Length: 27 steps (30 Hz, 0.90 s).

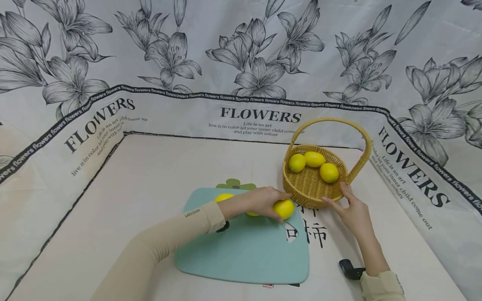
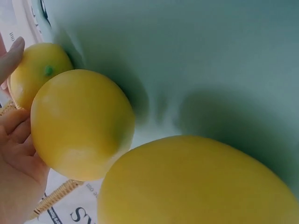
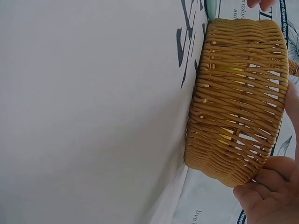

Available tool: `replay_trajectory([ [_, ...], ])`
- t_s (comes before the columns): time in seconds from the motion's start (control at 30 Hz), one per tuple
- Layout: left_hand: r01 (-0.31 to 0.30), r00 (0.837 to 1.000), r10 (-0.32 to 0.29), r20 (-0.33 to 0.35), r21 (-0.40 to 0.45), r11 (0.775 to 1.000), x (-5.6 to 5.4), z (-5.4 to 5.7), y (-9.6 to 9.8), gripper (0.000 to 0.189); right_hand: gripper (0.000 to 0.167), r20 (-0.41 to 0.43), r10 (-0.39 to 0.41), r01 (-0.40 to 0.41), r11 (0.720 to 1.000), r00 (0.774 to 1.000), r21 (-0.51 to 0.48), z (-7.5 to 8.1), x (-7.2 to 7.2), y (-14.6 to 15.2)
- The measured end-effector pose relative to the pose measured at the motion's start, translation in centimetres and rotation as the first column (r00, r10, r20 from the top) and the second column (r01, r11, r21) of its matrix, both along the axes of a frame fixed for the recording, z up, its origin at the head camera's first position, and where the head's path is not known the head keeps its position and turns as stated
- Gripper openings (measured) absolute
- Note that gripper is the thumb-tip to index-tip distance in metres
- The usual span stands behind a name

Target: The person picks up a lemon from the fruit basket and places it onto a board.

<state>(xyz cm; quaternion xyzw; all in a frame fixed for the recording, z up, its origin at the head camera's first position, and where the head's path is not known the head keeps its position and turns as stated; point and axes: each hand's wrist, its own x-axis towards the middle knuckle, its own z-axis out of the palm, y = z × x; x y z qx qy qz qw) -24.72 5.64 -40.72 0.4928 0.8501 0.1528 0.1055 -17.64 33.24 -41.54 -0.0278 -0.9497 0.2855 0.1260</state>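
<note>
My left hand (image 1: 265,200) grips a yellow lemon (image 1: 283,209) near the right edge of the pale green cutting board (image 1: 241,255). Thumb and fingers lie on either side of that lemon in the left wrist view. Two more lemons, one round (image 2: 81,126) and one larger in view (image 2: 196,186), are on the board behind the hand; the left arm partly covers them in the head view. My right hand (image 1: 352,209) holds the near right rim of a wicker basket (image 1: 301,194). Three lemons (image 1: 329,172) lie inside it, below its tall arched handle (image 1: 331,120).
A small black object (image 1: 350,269) lies beside the right wrist. Black characters (image 1: 316,234) mark the white tabletop between board and basket. A green leaf-shaped piece (image 1: 235,184) shows at the board's far edge. Flower-printed cloth (image 1: 260,113) walls the table's back and sides.
</note>
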Motion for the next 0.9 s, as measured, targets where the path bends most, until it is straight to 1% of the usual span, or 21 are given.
replay_trajectory([
  [0.2, 0.024, 1.0, -0.023, -0.014, 0.028, 0.999, -0.1, 0.0, 0.2, 0.084, 0.089, 0.001, 0.001, -0.001, 1.0, 1.0, 0.001, -0.1, 0.0, 0.0],
  [0.37, 0.035, 0.999, -0.035, 0.005, 0.059, 0.998, -0.2, 0.4, 0.5, 0.087, 0.09, 0.002, 0.0, 0.0, 1.0, 1.0, -0.002, -0.1, 0.0, 0.0],
  [0.47, 0.032, 0.999, -0.033, 0.014, 0.059, 0.998, -0.2, 0.7, 0.8, 0.087, 0.09, 0.001, 0.001, -0.001, 1.0, 1.0, -0.004, 0.0, -0.1, 0.0],
  [0.53, 0.032, 0.999, -0.032, 0.006, 0.053, 0.998, -0.3, 0.8, 0.9, 0.087, 0.089, -0.002, 0.003, -0.003, 1.0, 1.0, -0.005, 0.0, -0.1, 0.0],
  [0.77, 0.035, 0.999, -0.034, -0.008, 0.05, 0.998, -0.4, 0.9, 1.1, 0.086, 0.088, -0.006, 0.011, -0.011, 1.0, 1.0, -0.005, -0.1, 0.0, 0.1],
  [0.9, 0.025, 1.0, -0.025, 0.004, 0.053, 0.998, -0.3, 1.2, 1.1, 0.083, 0.088, -0.006, 0.008, -0.008, 1.0, 1.0, -0.002, -0.1, 0.0, 0.1],
])
